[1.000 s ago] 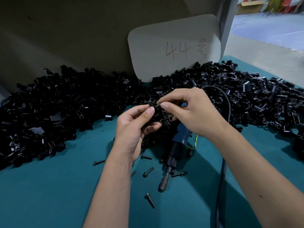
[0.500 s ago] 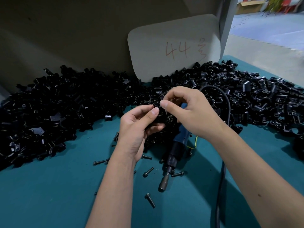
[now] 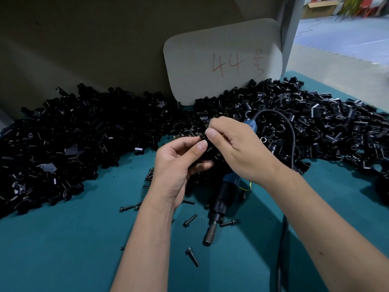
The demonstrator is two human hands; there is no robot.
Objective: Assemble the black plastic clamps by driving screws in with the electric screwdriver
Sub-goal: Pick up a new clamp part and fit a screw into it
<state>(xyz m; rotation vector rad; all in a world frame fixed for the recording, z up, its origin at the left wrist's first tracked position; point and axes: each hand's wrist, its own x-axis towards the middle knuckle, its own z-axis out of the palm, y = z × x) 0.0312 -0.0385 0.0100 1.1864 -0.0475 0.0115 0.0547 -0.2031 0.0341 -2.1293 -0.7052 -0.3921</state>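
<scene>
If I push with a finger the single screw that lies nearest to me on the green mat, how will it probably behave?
The screw would probably roll in a curve, since its head is wider than its round shank. It looks small and lies alone, so it is likely light and would skid easily. The green mat may slow it a little, though its texture is hard to judge.

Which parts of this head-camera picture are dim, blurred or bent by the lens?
Head view: the heap of black plastic clamps sinks into dark shadow with little detail; the bright floor and coloured chairs at top right are blurred; the wide lens curves the edge of the teal table mat; both forearms stretch at the bottom.
</scene>
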